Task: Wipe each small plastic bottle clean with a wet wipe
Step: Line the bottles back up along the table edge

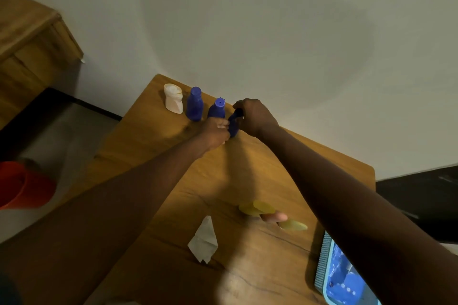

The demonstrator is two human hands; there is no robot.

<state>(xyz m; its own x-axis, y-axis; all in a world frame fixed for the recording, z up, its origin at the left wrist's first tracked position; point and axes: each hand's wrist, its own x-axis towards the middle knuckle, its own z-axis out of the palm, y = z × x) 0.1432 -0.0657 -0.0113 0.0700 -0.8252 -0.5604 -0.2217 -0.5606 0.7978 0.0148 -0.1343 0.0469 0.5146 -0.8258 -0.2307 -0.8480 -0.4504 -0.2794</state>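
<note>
My left hand (215,132) and right hand (256,116) both grip the tilted bottle (233,126); I fear my left knuckles could topple the upright bottle (217,107) just beside it.

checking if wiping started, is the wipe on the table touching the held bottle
Apart: head view shows wipe on the table, far from the bottle in the left hand and right hand.
</note>
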